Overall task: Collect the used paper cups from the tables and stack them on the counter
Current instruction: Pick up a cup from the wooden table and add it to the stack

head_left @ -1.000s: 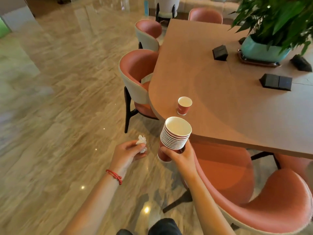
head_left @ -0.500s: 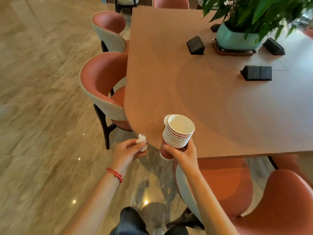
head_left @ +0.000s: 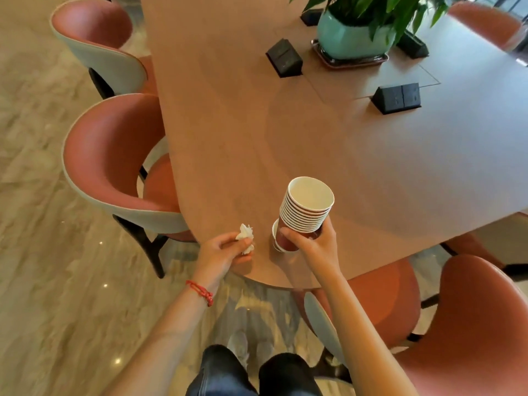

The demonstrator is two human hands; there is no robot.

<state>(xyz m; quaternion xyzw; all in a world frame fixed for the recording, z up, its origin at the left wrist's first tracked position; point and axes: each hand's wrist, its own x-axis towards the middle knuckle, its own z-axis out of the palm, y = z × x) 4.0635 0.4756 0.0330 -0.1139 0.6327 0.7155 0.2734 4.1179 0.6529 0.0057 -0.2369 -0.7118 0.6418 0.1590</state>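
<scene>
My right hand (head_left: 310, 245) grips a tall stack of red paper cups (head_left: 307, 208) near its base, held tilted over the near end of the wooden table (head_left: 228, 124). A single red paper cup (head_left: 276, 234) stands on the table just behind the stack, mostly hidden by it; only its left rim and side show. My left hand (head_left: 221, 251), with a red cord on the wrist, holds a crumpled white tissue (head_left: 245, 234) at the table's near edge.
Pink shell chairs stand along the left side (head_left: 114, 155) and near right (head_left: 471, 324) of the table. A potted plant in a teal pot (head_left: 354, 38) and black socket boxes (head_left: 284, 58), (head_left: 397, 97) sit mid-table. Marble floor lies to the left.
I have walked up to the table. Both hands now hang over its near end, and the stack has come down right in front of the lone cup.
</scene>
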